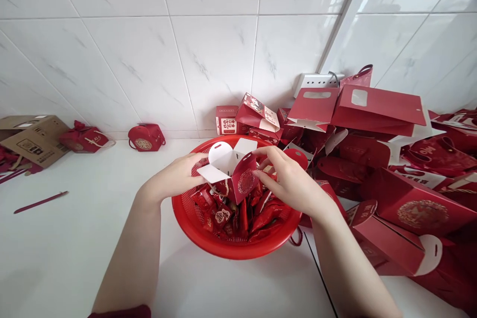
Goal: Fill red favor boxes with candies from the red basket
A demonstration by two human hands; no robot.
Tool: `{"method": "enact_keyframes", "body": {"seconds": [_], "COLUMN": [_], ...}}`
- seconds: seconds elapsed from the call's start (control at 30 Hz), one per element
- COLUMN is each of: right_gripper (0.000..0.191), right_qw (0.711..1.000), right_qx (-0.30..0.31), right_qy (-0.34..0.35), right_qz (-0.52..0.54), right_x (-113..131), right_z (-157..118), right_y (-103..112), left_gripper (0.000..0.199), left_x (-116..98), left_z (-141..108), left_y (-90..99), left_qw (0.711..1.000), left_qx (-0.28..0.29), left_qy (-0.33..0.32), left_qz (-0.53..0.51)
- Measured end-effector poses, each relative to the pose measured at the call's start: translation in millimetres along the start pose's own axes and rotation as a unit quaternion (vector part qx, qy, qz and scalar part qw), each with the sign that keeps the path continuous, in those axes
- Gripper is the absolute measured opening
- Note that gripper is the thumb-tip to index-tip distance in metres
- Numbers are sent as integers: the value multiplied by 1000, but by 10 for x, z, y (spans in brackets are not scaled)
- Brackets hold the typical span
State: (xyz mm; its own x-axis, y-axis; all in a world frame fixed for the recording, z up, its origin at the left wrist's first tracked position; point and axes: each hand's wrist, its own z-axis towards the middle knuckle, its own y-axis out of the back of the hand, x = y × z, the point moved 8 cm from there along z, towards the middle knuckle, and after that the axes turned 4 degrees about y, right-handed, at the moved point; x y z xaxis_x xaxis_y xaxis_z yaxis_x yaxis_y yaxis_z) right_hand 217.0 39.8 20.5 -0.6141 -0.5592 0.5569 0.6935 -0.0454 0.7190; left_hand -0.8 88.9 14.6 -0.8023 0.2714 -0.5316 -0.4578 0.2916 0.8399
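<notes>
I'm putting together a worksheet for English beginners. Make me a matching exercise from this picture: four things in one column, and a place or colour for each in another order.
Things
1. basket
2. open box
3. carton
4. power strip

Descriptions
A. brown, at the left edge of the picture
B. between the left hand and the right hand
C. white, against the wall
D. red and perforated, with packets in it

Right pairs: 1-D, 2-B, 3-A, 4-C
</notes>
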Motion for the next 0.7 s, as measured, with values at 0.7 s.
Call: {"method": "enact_keyframes", "body": {"seconds": [0.7], "right_gripper": [8], "right_qw": [999], "right_qx": [34], "right_qy": [39], "right_qz": [4], "right_x": [61], "right_z": [52], "right_y": [-64], "left_gripper": [46], "left_x": [-367], "left_z": [57], "left_y": [-323], "left_qw": [985], "left_qx": [21], "left_qy": [-153], "left_qz": [79]}}
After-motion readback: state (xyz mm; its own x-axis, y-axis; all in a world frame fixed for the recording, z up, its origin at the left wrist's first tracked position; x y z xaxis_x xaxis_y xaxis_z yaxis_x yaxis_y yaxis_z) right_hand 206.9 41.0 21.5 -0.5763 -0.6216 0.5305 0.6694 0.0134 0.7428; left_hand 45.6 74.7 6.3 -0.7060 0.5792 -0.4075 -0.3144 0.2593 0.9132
